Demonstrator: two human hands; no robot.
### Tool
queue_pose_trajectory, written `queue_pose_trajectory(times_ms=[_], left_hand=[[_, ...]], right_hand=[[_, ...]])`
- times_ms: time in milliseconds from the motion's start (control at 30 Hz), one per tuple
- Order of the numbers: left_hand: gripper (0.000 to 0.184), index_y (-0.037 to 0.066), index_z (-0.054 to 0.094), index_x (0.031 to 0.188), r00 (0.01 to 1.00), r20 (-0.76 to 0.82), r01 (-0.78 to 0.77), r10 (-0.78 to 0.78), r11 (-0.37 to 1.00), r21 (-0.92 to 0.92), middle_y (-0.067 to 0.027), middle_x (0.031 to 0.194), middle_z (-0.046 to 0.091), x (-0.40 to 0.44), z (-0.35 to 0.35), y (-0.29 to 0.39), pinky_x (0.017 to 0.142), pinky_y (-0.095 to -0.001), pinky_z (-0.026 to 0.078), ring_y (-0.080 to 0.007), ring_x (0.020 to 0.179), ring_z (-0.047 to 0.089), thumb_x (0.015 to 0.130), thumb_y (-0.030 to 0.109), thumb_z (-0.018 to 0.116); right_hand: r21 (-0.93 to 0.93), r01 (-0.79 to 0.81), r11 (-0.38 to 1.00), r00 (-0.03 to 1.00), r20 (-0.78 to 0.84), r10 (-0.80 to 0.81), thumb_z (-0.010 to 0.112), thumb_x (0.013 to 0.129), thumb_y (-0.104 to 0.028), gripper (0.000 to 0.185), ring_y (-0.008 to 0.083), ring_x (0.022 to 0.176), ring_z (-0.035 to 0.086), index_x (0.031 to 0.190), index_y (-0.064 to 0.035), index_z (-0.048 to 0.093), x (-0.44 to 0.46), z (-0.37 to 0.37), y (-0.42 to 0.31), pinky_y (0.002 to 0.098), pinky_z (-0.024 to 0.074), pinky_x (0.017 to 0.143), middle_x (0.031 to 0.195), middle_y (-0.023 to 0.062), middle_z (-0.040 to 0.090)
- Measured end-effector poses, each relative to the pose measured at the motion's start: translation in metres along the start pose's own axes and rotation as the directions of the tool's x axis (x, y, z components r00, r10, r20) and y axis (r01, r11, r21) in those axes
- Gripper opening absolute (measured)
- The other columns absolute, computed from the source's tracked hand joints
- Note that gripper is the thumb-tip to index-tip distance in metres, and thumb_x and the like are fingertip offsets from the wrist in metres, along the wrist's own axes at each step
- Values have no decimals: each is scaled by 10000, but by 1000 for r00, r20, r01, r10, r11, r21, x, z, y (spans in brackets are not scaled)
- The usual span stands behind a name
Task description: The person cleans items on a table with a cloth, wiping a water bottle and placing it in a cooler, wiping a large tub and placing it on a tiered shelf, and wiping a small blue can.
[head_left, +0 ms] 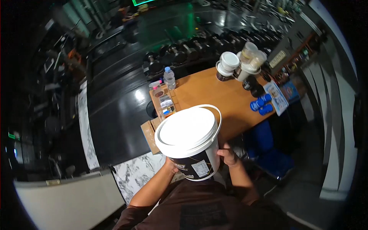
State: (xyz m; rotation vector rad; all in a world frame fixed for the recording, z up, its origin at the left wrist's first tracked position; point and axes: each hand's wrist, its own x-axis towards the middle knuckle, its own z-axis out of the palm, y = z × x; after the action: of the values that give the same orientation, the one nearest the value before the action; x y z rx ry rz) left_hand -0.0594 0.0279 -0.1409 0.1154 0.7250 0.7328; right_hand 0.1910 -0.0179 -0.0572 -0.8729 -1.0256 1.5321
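A large white bucket [187, 130] with a closed lid and a black printed label is held up in front of my chest. My left hand [171, 165] grips its left side, the fingers partly hidden behind the wall. On the other side my right hand [229, 155] presses against the bucket, thumb showing. The bucket's white carrying handle [215, 109] stands up along the far right of the lid. Beyond it lies a wooden table [207, 90].
A water bottle [169, 78] and a spray bottle [156, 92] stand at the table's left end. Stacked white tubs [229, 63], blue dumbbells [260, 104] and a leaflet [276, 97] occupy its right end. A dumbbell rack [188, 51] runs behind; a blue chair [268, 153] sits right.
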Motion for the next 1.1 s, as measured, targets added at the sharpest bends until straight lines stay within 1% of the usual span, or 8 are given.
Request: queue_pose_trajectory(times_ms=[200,267,467,700,800,933,1000,1100], left_hand=[[591,6,548,1412,993,-76,107,-92,968,227,-200,1343,664,-13,-16,11,940,-457,598,-319,1162,687,1089,470,378],[624,10,534,1429,992,-49,122,-113,959,254,-198,1366,649,-17,-6,3,971,-451,583,-311,1190,671,1092,504,354],[603,8,523,1444,946,207,156,-250,910,384,-179,1397,629,3,-21,-30,1046,-449,524,-311,1254,627,1067,475,466],[579,5,523,1444,849,427,-135,-311,655,744,-179,1390,633,-25,-4,-33,1054,-443,513,-312,1255,625,1052,431,516],[571,4,523,1444,739,572,-391,-357,464,795,-178,1387,635,-37,0,-41,1058,-441,509,-313,1255,624,1045,412,538],[562,3,523,1443,534,711,-667,-458,288,687,-178,1384,637,-60,2,-63,1063,-437,503,-314,1256,622,1036,388,567],[558,2,523,1443,410,756,-757,-509,272,594,-178,1382,638,-74,6,-78,1065,-436,500,-314,1256,622,1032,375,582],[555,1,522,1443,219,786,-839,-578,301,454,-178,1379,640,-100,17,-105,1069,-433,495,-315,1257,620,1025,357,603]], right_hand=[[-73,147,986,928,-335,-164,578,904,-407,968,290,1584,101,1638,17,110,-52,65,17,427,38,1272,1696,182,169],[-407,125,905,883,-370,-289,601,951,-578,1020,313,1567,146,1625,31,137,-74,75,15,447,86,1265,1662,224,207],[-639,92,764,769,-442,-462,829,656,-775,1456,353,1502,266,1592,89,125,-134,108,6,457,215,1227,1601,248,269],[-453,345,822,499,-653,-570,1006,643,-321,1451,274,1552,175,1626,59,8,-227,180,46,422,138,1258,1686,172,187],[-467,511,721,270,-709,-651,1012,621,-326,1457,266,1524,241,1628,50,30,-250,224,71,417,180,1249,1657,164,248],[-583,346,735,55,-770,-636,1023,558,-439,1485,258,1457,358,1615,54,104,-293,284,78,409,280,1210,1594,163,353],[-842,-110,528,54,-536,-843,998,559,-524,1481,252,1453,362,1615,52,135,-322,303,81,408,294,1199,1599,167,348],[-779,-142,610,-159,-591,-791,971,538,-617,1504,311,1503,284,1619,37,153,-341,348,99,456,248,1217,1634,191,273]])
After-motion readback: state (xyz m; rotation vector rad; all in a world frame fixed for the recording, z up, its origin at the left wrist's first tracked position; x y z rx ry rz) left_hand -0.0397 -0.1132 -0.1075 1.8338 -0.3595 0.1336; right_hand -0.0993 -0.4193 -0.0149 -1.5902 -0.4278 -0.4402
